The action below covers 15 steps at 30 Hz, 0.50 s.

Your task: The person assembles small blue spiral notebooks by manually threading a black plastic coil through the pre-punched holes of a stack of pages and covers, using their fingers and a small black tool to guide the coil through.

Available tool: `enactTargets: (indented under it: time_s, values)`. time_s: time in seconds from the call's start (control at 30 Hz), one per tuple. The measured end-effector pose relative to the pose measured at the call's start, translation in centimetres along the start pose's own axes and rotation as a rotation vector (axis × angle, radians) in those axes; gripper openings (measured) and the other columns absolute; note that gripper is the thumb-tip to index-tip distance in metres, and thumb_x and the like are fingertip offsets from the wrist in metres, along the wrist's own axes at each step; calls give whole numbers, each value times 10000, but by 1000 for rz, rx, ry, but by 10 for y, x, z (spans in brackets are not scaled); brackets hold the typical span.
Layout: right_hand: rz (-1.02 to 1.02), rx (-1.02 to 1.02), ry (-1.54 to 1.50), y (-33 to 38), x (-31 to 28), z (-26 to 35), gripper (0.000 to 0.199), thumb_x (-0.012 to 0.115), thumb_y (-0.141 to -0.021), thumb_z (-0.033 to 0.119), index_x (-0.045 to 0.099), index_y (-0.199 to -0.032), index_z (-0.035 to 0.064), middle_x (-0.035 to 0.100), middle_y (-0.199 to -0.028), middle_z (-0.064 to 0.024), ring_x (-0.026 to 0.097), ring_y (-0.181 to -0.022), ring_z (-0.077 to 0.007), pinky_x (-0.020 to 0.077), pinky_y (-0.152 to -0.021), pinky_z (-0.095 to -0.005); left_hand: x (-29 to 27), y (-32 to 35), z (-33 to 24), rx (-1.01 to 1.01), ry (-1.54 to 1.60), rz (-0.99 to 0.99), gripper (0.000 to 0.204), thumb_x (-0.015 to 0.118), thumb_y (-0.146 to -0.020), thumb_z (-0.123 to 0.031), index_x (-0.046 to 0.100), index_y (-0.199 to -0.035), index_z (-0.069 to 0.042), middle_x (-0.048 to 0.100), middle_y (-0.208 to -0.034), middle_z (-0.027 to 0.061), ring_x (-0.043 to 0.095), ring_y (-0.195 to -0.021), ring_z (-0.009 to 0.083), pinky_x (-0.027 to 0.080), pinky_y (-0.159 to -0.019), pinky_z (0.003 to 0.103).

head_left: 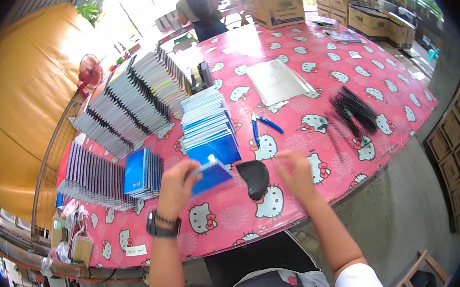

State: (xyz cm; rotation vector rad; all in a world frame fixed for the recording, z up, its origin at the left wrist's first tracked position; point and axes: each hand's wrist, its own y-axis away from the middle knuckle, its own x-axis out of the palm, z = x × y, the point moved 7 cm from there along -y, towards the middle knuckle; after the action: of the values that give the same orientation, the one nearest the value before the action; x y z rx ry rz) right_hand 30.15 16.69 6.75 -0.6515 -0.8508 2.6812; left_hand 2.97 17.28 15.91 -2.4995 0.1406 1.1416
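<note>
My left hand point(176, 187) grips a small blue notebook point(212, 175) over the pink cartoon-cat tablecloth point(325, 59). My right hand point(296, 171) hovers a little to the right, fingers curled; whether it pinches anything is blurred. A black curved object point(254, 177) lies between the two hands. Just beyond the held notebook is a fanned stack of blue notebooks point(209, 125). Blue-handled pliers point(259, 127) lie past the black object.
Rows of spiral-bound notebooks point(129, 102) and more point(95, 178) fill the table's left. Black spiral coils point(353, 113) and a clear plastic sleeve point(276, 82) lie to the right. Cardboard boxes point(277, 5) and a standing person point(201, 7) are at the far end.
</note>
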Motion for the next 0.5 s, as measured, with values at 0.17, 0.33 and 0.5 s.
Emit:
enactTargets:
  time_s: [0.17,0.33,0.5]
  values:
    - [-194,142,529,-54,-93,-58,224,656,-764,103,608,-966,20,630,-944,-153,581,-902,-316,463,-800,-397,32,69,-6,117,-64,-37,164,641,-776,-14,635,-940,-18,644,-845,127,632,-770,248,488,-675,338]
    - [89,196,715,-65,-88,-103,208,615,-819,100,578,-1004,12,618,-961,-161,574,-963,-331,459,-824,-410,30,79,-24,237,-65,-157,289,627,-749,15,660,-1022,-74,636,-887,94,600,-825,268,466,-716,364]
    - [169,60,225,-47,-48,-25,337,473,-880,22,545,-1209,24,608,-1026,-198,588,-972,-351,468,-840,-378,38,94,-24,303,-165,-168,369,617,-722,25,673,-1064,-102,631,-884,66,575,-777,229,441,-700,350]
